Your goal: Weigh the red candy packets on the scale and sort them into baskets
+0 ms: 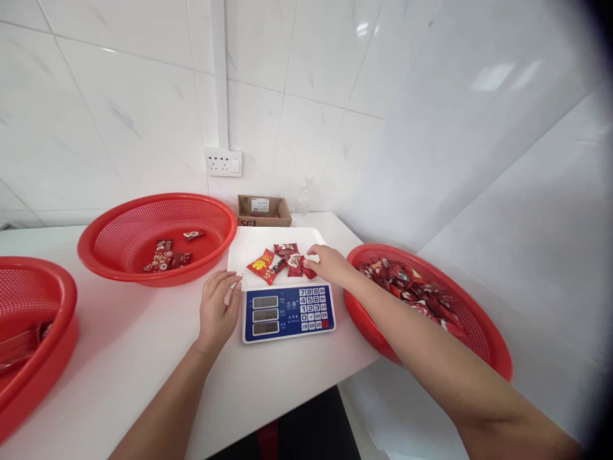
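A white digital scale [289, 312] with a blue keypad panel and small displays stands before me on the table. Several shiny snack packets lie in a loose group on its white pan [244, 246]; one red packet [262, 263] has yellow print, and a dark red packet [294, 263] has white print. My right hand [328, 263] reaches over the pan's right side, its fingers closed at a small red packet [309, 271], partly hidden by them. At the scale's left edge, my left hand [219, 306] is empty, fingers loosely bent and thumb apart.
A red basket [357, 306] full of packets is on the right, under my right forearm. Another red basket [143, 276] with a few packets stands back left, and a third [62, 358] is nearer left. Behind the scale are a cardboard box [265, 222] and a clear bottle [304, 197].
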`<action>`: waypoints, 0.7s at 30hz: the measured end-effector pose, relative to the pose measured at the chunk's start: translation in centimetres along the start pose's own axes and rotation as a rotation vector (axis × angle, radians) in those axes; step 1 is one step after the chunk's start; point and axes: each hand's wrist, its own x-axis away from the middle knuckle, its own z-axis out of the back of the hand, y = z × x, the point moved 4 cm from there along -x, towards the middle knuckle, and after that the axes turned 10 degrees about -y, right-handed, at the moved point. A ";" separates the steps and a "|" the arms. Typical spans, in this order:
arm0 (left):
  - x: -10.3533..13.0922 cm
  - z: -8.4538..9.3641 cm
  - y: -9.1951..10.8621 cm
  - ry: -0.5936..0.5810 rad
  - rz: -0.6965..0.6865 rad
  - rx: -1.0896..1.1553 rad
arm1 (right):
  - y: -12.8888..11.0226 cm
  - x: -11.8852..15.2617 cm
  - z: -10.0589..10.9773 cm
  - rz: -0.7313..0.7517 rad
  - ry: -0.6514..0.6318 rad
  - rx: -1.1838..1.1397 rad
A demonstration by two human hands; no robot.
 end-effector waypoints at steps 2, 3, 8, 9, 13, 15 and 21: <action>0.0 -0.1 -0.1 -0.002 0.001 -0.001 | -0.1 0.2 -0.2 -0.006 -0.058 -0.093; 0.0 -0.1 -0.1 -0.001 0.001 -0.001 | -0.3 0.3 -0.1 0.003 -0.071 -0.133; -0.2 0.1 -0.1 0.017 0.025 0.003 | -1.3 3.2 1.9 0.057 0.029 -0.078; -0.2 0.2 -0.1 0.023 0.030 0.006 | -1.3 4.4 2.4 0.074 0.035 -0.063; -0.3 0.3 0.0 0.047 0.035 0.012 | 0.3 9.9 3.6 0.005 0.049 0.005; -0.4 0.4 0.0 0.055 0.035 0.015 | 1.8 12.5 3.3 -0.056 0.050 0.043; -0.4 0.3 0.1 0.065 0.043 0.012 | 5.6 17.1 0.5 -0.231 0.041 0.064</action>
